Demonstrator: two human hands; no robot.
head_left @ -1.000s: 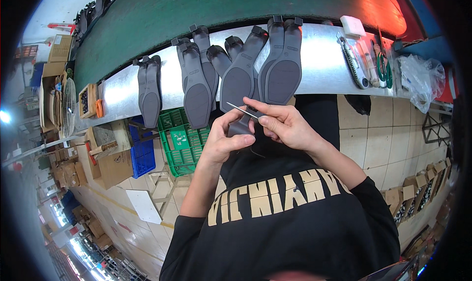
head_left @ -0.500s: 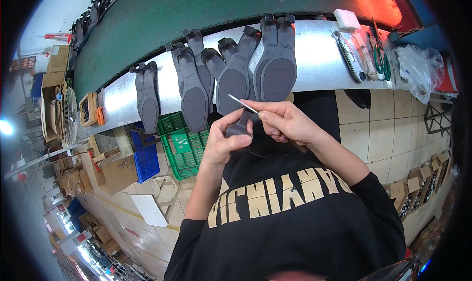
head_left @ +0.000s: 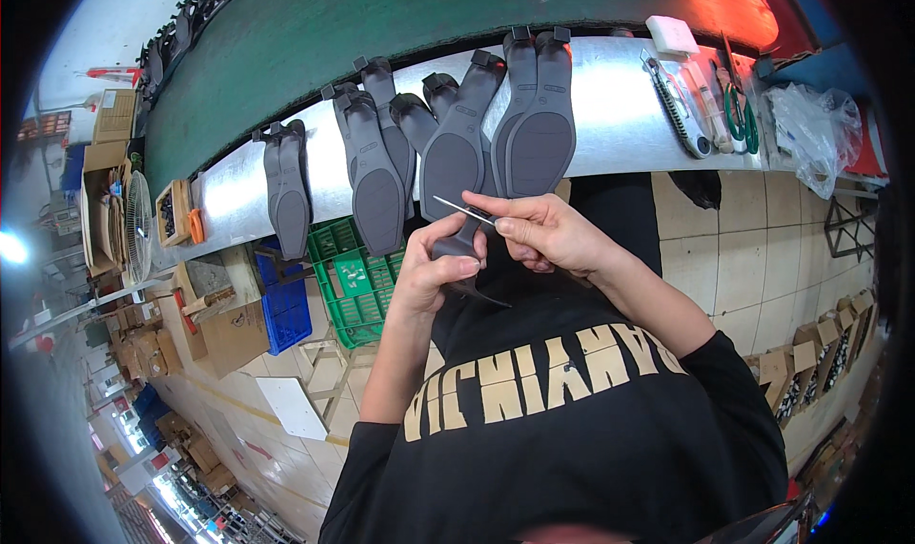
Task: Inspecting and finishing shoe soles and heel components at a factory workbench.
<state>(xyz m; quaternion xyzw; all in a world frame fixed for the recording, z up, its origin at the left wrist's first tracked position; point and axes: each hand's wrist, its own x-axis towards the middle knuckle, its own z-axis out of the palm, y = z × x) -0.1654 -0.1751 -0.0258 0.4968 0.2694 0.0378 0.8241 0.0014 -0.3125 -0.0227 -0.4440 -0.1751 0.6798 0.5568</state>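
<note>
My left hand [head_left: 434, 268] is closed round a dark grey shoe [head_left: 456, 247], largely hidden by my fingers, with a thin curved edge hanging below. In my right hand [head_left: 553, 237] is a slim silver blade [head_left: 457, 207], its tip pointing left and my index finger lying along it. The blade passes just above the shoe; whether it touches cannot be made out. Beyond my hands, several dark heeled shoes lie sole up on the metal bench, among them a pair [head_left: 540, 144], a middle group [head_left: 452, 168] and another pair at left [head_left: 286, 191].
Past the metal bench edge [head_left: 610, 115] runs a green belt [head_left: 381, 20]. At the right lie a white block [head_left: 672, 35], a utility knife [head_left: 679, 110], green-handled scissors [head_left: 740, 120] and a clear plastic bag [head_left: 815, 134]. Below the bench are green [head_left: 357, 301] and blue crates [head_left: 284, 311].
The blade's tip has shifted slightly left and down, and its angle is flatter. The shoe in my left hand has turned a little, showing more of its curved edge.
</note>
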